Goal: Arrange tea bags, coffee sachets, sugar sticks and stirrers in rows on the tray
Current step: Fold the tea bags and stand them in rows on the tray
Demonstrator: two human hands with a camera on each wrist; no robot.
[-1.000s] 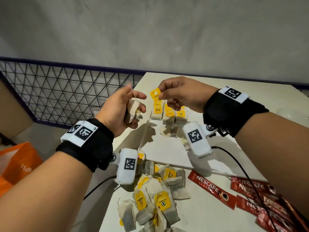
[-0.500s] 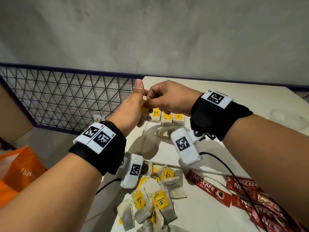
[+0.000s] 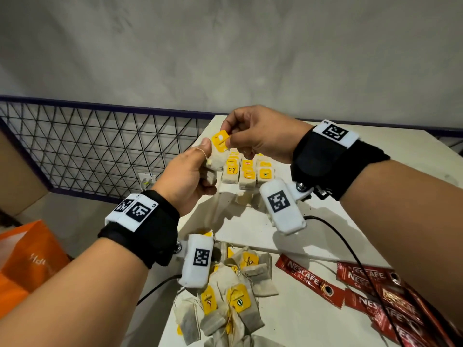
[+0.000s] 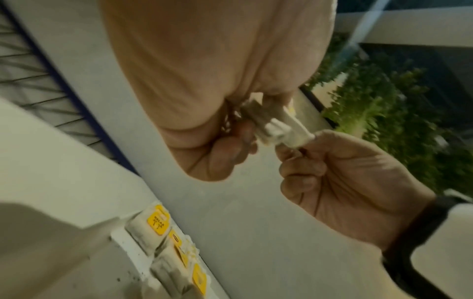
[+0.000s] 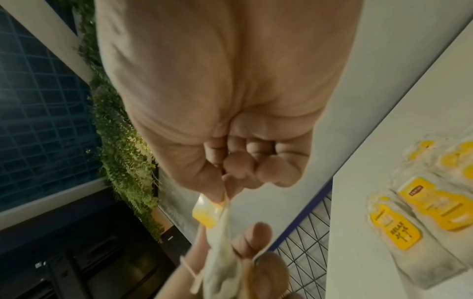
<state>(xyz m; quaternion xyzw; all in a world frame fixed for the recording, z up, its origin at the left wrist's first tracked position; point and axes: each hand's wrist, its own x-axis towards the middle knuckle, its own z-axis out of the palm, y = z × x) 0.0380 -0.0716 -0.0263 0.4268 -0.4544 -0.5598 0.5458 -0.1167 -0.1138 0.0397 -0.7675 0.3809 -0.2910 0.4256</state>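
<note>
My left hand (image 3: pixel 200 166) grips a tea bag (image 3: pixel 214 162) in mid-air, its string looped over the thumb. My right hand (image 3: pixel 246 142) pinches that bag's yellow tag (image 3: pixel 220 144) just above it. In the left wrist view the tea bag (image 4: pixel 276 125) sits between both hands. The right wrist view shows the tag (image 5: pixel 206 210) pinched and the bag (image 5: pixel 222 254) below. Beneath the hands, rows of tea bags (image 3: pixel 246 171) with yellow tags lie on the white tray (image 3: pixel 250 221). A loose heap of tea bags (image 3: pixel 225 296) lies near me.
Red Nescafe coffee sachets (image 3: pixel 363 284) are scattered at the right on the white table (image 3: pixel 313 321). A black cable (image 3: pixel 350 251) crosses them. A wire mesh fence (image 3: pixel 100 146) stands left of the table, with an orange bag (image 3: pixel 27 259) on the floor below.
The right hand has drawn the yellow tag up and away from the left thumb, and both hands have shifted slightly right over the rows.
</note>
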